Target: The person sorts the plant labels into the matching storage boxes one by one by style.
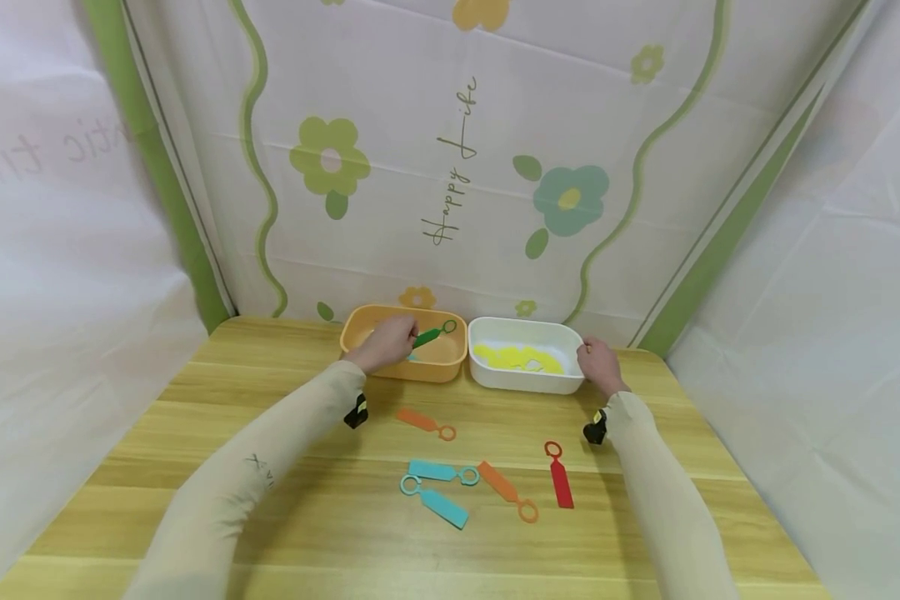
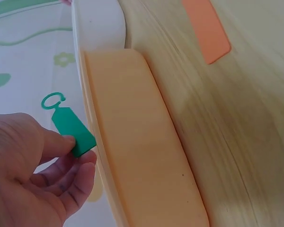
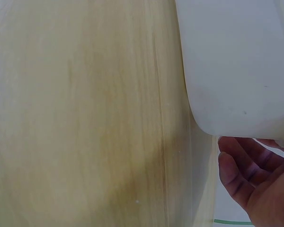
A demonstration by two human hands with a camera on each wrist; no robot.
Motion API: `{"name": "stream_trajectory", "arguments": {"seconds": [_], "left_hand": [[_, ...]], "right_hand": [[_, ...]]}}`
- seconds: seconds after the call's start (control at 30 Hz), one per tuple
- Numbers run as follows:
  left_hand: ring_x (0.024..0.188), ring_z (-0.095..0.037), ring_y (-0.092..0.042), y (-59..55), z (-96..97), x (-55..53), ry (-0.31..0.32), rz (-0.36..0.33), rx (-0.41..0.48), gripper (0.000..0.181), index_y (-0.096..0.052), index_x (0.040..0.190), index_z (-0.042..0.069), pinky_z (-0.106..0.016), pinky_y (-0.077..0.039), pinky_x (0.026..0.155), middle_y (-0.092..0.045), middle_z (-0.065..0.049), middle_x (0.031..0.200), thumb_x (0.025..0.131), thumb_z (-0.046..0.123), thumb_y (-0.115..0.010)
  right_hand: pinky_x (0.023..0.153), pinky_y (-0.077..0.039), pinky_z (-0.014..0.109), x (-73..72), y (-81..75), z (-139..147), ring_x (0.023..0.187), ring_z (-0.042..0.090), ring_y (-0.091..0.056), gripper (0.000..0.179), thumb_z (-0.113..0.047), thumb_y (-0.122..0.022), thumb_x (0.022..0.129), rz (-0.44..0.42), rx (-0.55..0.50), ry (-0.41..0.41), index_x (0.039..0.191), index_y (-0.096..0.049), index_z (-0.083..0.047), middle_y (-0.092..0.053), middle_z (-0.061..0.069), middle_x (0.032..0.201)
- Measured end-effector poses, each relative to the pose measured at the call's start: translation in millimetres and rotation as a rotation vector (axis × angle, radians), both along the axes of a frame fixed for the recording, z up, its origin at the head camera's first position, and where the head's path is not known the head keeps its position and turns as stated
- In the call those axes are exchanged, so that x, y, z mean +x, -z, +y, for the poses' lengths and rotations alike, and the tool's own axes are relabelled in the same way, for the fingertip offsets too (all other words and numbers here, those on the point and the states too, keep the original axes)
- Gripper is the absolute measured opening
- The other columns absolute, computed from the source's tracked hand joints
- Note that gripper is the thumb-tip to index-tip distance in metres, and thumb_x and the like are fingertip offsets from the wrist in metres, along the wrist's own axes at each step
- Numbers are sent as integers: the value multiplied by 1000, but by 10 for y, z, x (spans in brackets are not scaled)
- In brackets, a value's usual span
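My left hand (image 1: 392,340) pinches a green plastic tag (image 2: 72,127) by its flat end between thumb and fingers. The tag's ring points away from the palm. Both are over the orange bin (image 1: 420,371), at the rim in the left wrist view. A bit of light blue shows inside that bin, partly behind the hand. At the right end of the white bin (image 1: 525,382), my right hand (image 1: 600,365) grips the rim, its fingers curled beneath the edge in the right wrist view. Several yellow tags (image 1: 513,358) lie in a pile inside the white bin.
Loose tags with rings lie on the wooden table (image 1: 330,533): an orange tag (image 1: 417,419), another orange tag (image 1: 498,482), a blue tag (image 1: 432,471), a second blue tag (image 1: 444,507) and a red tag (image 1: 561,483). A printed curtain (image 1: 390,250) hangs behind the bins.
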State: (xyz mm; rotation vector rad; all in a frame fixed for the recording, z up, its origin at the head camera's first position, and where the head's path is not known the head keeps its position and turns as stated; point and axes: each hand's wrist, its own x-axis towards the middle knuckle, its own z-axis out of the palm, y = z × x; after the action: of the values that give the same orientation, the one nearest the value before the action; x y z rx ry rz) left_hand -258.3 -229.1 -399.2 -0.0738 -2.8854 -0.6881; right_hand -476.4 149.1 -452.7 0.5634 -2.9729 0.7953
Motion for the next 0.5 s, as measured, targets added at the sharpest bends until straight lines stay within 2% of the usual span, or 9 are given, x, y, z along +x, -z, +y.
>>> {"name": "stream_trajectory", "arguments": {"seconds": [0.27, 0.5], "left_hand": [[86, -23, -62, 50, -37, -108, -13, -34, -6, 18, -62, 105, -1, -36, -54, 79, -66, -13, 99, 97, 0, -46], [87, -22, -61, 83, -62, -120, -20, -56, 13, 23, -62, 107, -1, -38, -53, 82, -66, -15, 102, 95, -1, -42]], "right_hand": [[99, -44, 55, 13, 7, -2, 117, 44, -54, 48, -22, -31, 102, 2, -10, 2, 135, -49, 8, -54, 30, 133], [101, -43, 56, 9, 10, 2, 120, 46, -53, 48, -22, -30, 102, 11, -6, -1, 135, -49, 8, -54, 31, 134]]}}
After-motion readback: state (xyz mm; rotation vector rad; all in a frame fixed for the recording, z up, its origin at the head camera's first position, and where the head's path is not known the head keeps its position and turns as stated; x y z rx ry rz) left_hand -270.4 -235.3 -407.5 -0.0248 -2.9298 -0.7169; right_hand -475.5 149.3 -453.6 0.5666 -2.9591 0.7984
